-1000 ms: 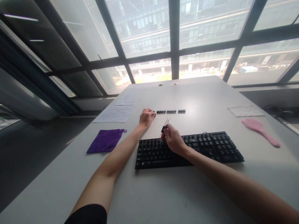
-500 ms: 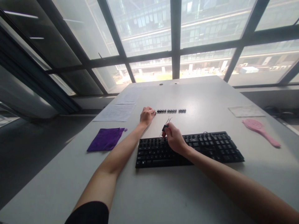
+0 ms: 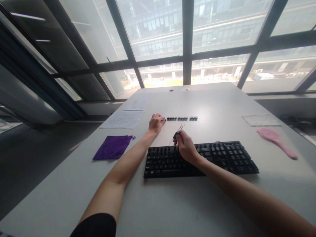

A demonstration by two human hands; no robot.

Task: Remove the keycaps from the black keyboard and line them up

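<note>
A black keyboard (image 3: 217, 158) lies on the grey table (image 3: 217, 105) in front of me. My right hand (image 3: 185, 147) hovers over the keyboard's top left and pinches a small wire keycap puller (image 3: 178, 131) with a black keycap in it. My left hand (image 3: 156, 123) rests curled on the table beyond the keyboard, its fingertips at the left end of a row of several black keycaps (image 3: 182, 118). What the left fingers hold is too small to make out.
A purple cloth pouch (image 3: 113, 147) lies left of the keyboard. Paper sheets (image 3: 123, 119) sit at the back left. A pink brush (image 3: 276, 137) and a clear bag (image 3: 260, 119) are on the right. Large windows stand behind the table.
My right hand has lifted slightly and moved away from me with the puller. The left hand stays at the row of keycaps.
</note>
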